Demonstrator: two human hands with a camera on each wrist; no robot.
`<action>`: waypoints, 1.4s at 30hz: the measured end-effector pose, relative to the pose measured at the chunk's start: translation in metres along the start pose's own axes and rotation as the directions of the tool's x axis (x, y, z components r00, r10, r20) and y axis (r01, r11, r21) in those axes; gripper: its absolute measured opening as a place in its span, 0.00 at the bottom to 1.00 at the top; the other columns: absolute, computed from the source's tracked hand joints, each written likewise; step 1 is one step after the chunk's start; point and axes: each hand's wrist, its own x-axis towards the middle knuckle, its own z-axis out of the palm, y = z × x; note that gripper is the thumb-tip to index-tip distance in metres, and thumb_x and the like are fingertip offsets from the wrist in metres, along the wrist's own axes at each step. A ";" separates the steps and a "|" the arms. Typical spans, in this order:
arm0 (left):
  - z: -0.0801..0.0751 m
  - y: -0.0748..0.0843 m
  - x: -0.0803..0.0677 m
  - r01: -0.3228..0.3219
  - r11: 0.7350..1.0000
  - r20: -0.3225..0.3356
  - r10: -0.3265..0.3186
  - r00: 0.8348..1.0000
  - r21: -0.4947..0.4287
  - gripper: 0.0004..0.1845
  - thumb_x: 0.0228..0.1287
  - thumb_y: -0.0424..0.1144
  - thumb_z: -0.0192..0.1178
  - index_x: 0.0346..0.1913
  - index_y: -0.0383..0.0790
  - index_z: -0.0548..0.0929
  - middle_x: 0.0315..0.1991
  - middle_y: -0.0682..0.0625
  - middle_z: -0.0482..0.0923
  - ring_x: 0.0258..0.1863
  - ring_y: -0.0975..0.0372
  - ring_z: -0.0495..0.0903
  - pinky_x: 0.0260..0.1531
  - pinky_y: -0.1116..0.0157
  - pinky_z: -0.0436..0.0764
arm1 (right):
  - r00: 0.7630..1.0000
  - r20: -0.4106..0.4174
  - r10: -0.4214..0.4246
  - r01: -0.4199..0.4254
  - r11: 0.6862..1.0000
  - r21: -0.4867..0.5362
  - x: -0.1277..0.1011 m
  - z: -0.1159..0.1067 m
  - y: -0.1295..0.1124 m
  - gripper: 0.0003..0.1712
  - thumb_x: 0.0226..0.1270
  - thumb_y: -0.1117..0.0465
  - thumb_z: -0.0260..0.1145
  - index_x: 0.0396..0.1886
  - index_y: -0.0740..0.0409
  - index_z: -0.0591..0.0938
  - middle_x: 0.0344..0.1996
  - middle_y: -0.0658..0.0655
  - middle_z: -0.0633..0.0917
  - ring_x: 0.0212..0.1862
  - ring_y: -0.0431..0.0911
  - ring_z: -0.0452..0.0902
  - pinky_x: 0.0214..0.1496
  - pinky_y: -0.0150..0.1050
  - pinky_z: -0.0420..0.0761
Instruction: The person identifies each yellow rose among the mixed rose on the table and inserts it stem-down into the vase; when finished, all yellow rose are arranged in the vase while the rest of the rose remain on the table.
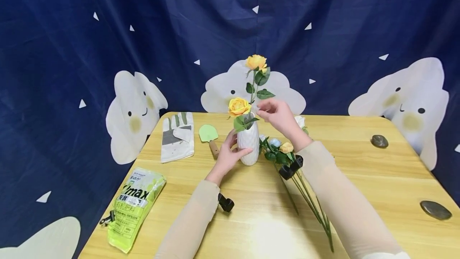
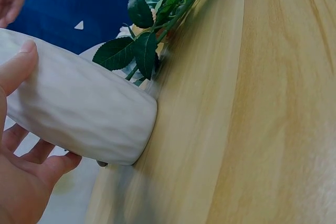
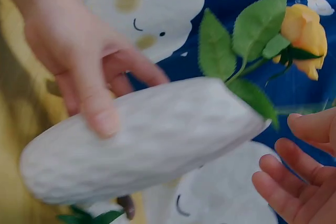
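Two yellow roses stand in the white vase (image 1: 248, 144), which sits upright on the worktop (image 1: 359, 179) near its middle; we take the vase as landmark. Left hand (image 1: 230, 156) is curled round the vase's left flank, thumb across the front, fingers behind. Right hand (image 1: 278, 115) is up just right of the vase mouth, fingers loosely bent near the tall rose (image 1: 256, 62) stem; whether it pinches a leaf or merely hovers we cannot tell. Short rose (image 1: 238, 107) leans over the rim, left side.

Handling, as we judge it: vase looks ceramic w/ a dimpled matt skin, so rigid, breakable, fairly light, not very slippery. It is narrow and top-loaded by the stems, hence tippy; best held round the belly, as the left hand does. Stems look artificial: springy, light; take them low on the stem, not by leaf or bloom.

Views compared: head view alone gives the layout, i.e. loose flowers (image 1: 284, 151) lying just right of the vase, trowel (image 1: 209, 135) and work glove (image 1: 177, 136) to its left and further back, green bag (image 1: 138, 207) nearer us on the left. Left wrist view shows the vase base (image 2: 137, 140) meeting the worktop and the thumb (image 2: 18, 69) pressed on its wall. Right wrist view shows the left fingers (image 3: 97, 103) on the vase, and the right fingertips (image 3: 283, 182) apart from the rim, touching nothing in frame.
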 end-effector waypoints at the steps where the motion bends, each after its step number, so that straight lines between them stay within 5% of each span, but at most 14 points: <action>1: 0.000 0.000 0.000 0.004 1.000 -0.001 -0.004 1.000 -0.001 0.41 0.53 0.33 0.68 0.69 0.50 0.60 0.62 0.43 0.68 0.58 0.50 0.68 0.54 0.53 0.72 | 1.000 0.011 0.023 -0.023 1.000 -0.001 -0.003 0.000 0.004 0.12 0.63 0.65 0.64 0.44 0.68 0.80 0.39 0.64 0.82 0.36 0.53 0.78 0.35 0.37 0.80; 7: -0.003 0.001 -0.001 0.001 1.000 -0.008 -0.001 1.000 -0.005 0.39 0.54 0.33 0.68 0.68 0.46 0.61 0.61 0.42 0.67 0.59 0.49 0.67 0.54 0.52 0.72 | 0.990 0.044 0.134 -0.135 0.991 0.022 -0.022 -0.001 0.029 0.10 0.63 0.64 0.64 0.40 0.68 0.79 0.38 0.64 0.82 0.38 0.51 0.78 0.35 0.40 0.82; 20: -0.005 -0.001 -0.001 -0.002 1.000 -0.002 0.002 1.000 -0.015 0.39 0.54 0.32 0.67 0.68 0.45 0.61 0.61 0.40 0.67 0.59 0.47 0.66 0.54 0.52 0.72 | 0.980 0.033 0.195 -0.198 0.975 0.100 -0.072 -0.027 0.072 0.16 0.65 0.61 0.62 0.47 0.68 0.76 0.39 0.67 0.79 0.37 0.55 0.80 0.37 0.44 0.83; 27: -0.003 -0.001 -0.002 0.007 1.000 -0.006 -0.007 1.000 -0.012 0.39 0.54 0.33 0.68 0.68 0.47 0.61 0.61 0.42 0.67 0.59 0.50 0.68 0.54 0.54 0.72 | 0.975 -0.027 0.220 -0.215 0.967 0.137 -0.098 -0.048 0.089 0.19 0.64 0.61 0.63 0.48 0.71 0.75 0.37 0.62 0.80 0.33 0.47 0.81 0.33 0.38 0.82; 35: -0.002 -0.001 -0.002 0.001 1.000 -0.002 -0.001 1.000 -0.010 0.39 0.55 0.33 0.67 0.68 0.49 0.61 0.61 0.43 0.66 0.58 0.49 0.68 0.54 0.54 0.72 | 0.982 -0.091 0.167 -0.149 0.972 0.180 -0.119 -0.081 0.175 0.22 0.61 0.55 0.67 0.51 0.64 0.77 0.37 0.56 0.82 0.33 0.50 0.81 0.31 0.40 0.83; 38: -0.001 0.000 -0.003 0.003 1.000 0.003 -0.003 1.000 -0.007 0.39 0.55 0.33 0.67 0.69 0.50 0.61 0.61 0.43 0.66 0.59 0.49 0.68 0.54 0.54 0.72 | 0.985 -0.098 0.141 -0.116 0.968 0.223 -0.132 -0.090 0.195 0.20 0.62 0.56 0.67 0.49 0.63 0.78 0.36 0.58 0.82 0.31 0.48 0.81 0.28 0.38 0.83; 42: -0.001 0.001 -0.003 0.008 1.000 0.013 -0.008 1.000 -0.012 0.40 0.55 0.33 0.67 0.69 0.50 0.60 0.61 0.43 0.66 0.59 0.50 0.68 0.54 0.54 0.72 | 0.977 -0.112 0.182 -0.158 0.967 0.200 -0.156 -0.098 0.191 0.25 0.61 0.52 0.67 0.50 0.65 0.76 0.36 0.57 0.82 0.31 0.47 0.82 0.30 0.40 0.83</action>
